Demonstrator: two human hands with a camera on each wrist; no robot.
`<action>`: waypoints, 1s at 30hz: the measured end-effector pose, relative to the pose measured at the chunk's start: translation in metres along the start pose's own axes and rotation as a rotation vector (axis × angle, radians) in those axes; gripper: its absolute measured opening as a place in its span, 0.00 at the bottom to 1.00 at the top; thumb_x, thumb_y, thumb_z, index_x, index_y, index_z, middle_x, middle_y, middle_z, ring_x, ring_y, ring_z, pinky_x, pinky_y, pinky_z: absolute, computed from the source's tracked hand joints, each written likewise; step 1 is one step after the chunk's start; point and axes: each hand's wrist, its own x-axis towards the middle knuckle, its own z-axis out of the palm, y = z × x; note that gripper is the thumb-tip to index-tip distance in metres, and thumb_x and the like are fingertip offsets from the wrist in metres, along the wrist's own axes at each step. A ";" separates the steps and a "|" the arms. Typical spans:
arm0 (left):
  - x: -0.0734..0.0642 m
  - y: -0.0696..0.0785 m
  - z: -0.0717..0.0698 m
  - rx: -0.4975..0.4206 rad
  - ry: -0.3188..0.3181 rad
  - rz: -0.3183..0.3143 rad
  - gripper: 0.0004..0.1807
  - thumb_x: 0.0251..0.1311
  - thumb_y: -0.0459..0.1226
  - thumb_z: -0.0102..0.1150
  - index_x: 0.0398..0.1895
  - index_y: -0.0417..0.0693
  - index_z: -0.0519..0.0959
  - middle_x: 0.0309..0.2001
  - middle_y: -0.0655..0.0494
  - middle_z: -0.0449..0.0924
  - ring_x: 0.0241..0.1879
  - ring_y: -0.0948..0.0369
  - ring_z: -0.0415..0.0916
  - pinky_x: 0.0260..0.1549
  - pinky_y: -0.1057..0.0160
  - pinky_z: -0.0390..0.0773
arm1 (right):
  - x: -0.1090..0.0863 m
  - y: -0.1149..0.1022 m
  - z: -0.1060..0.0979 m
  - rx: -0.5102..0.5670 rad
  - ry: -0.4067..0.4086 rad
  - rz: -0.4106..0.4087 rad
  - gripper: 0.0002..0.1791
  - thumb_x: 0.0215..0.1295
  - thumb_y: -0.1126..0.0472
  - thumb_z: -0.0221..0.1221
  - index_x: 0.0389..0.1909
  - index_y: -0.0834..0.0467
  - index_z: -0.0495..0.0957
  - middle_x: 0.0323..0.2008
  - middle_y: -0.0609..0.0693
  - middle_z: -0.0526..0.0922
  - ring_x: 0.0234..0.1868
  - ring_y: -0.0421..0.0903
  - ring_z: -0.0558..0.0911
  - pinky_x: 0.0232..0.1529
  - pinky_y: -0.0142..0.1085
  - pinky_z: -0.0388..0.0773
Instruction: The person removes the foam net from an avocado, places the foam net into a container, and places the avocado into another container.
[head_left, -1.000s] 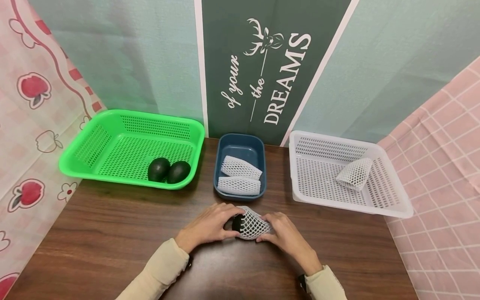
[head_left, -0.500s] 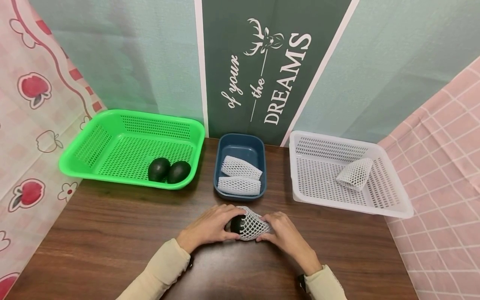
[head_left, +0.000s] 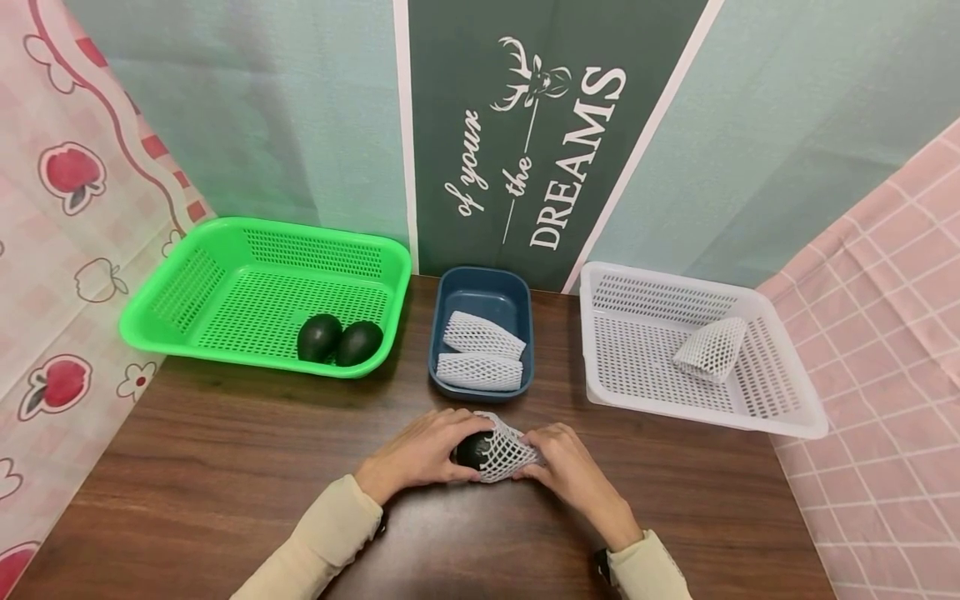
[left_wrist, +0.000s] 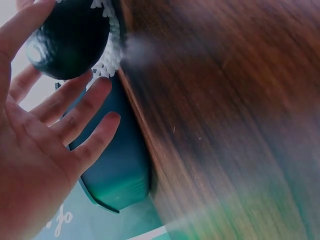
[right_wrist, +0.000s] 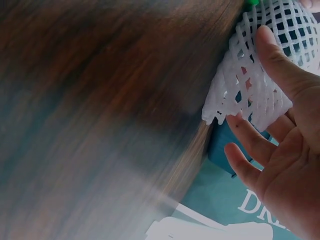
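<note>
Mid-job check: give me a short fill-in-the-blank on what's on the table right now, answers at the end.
1. The green basket holds ____ dark avocados.
2. The blue tray holds two white foam ____.
3. The left hand and right hand hold an avocado partly inside a foam net on the wooden ____.
4. The white basket holds ____ foam net.

Missing words: two; nets; table; one

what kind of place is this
Probably a staged tabletop packing setup: a dark wooden table, printed cloth backdrops, a green plastic basket of dark avocados, and a white plastic basket.
</note>
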 end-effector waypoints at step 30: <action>-0.010 -0.007 -0.015 0.036 0.095 0.042 0.33 0.51 0.48 0.73 0.62 0.57 0.76 0.55 0.56 0.79 0.54 0.59 0.78 0.54 0.53 0.77 | 0.005 -0.005 -0.012 0.086 -0.021 0.105 0.09 0.50 0.59 0.74 0.31 0.52 0.84 0.29 0.43 0.85 0.30 0.39 0.80 0.31 0.33 0.75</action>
